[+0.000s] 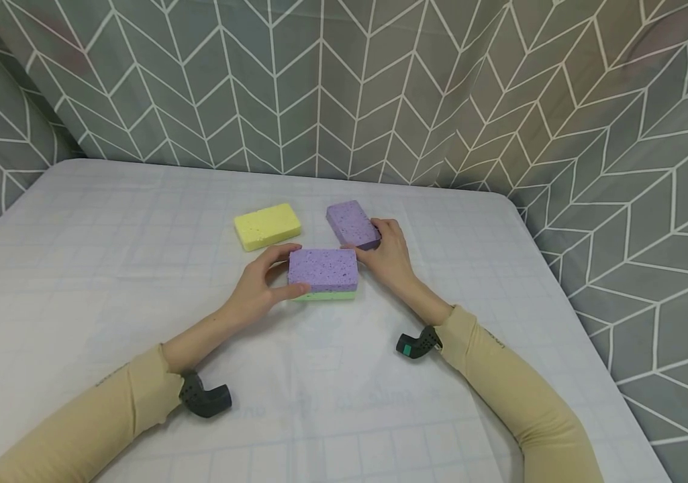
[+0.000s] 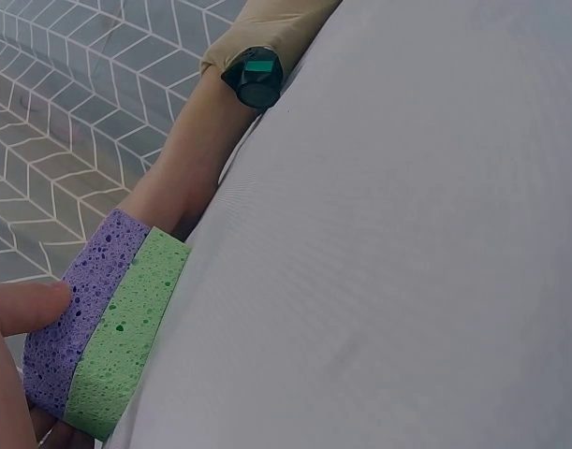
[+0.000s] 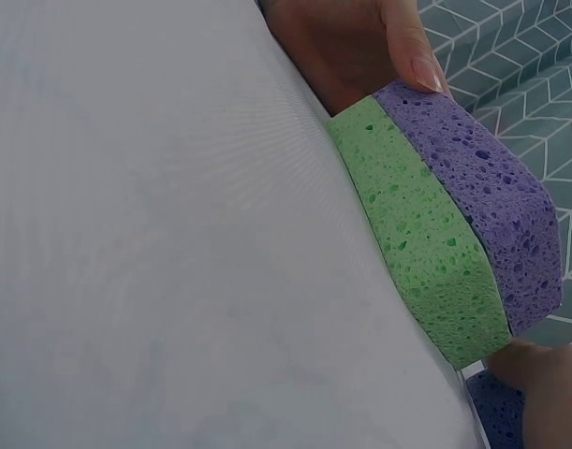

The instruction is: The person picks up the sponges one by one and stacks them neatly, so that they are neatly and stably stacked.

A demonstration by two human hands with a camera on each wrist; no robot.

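Note:
Near the middle of the table, a purple sponge (image 1: 323,268) lies flat on a green sponge (image 1: 333,295), their long sides roughly lined up. My left hand (image 1: 254,285) holds the stacked purple sponge at its left end, thumb on the near side and fingers behind. Just beyond the stack, a second purple sponge (image 1: 350,221) lies at a slant. My right hand (image 1: 393,258) grips its near right end between thumb and fingers, the thumb close to the stack's far right corner. In the right wrist view, the green sponge (image 3: 421,234) rests against the tabletop.
Behind the left hand lies a yellow sponge (image 1: 268,227) on the white table cover (image 1: 138,282). A grey patterned curtain (image 1: 319,87) hangs along the table's back and right sides. Black wrist cameras (image 1: 205,397) jut out from both sleeves.

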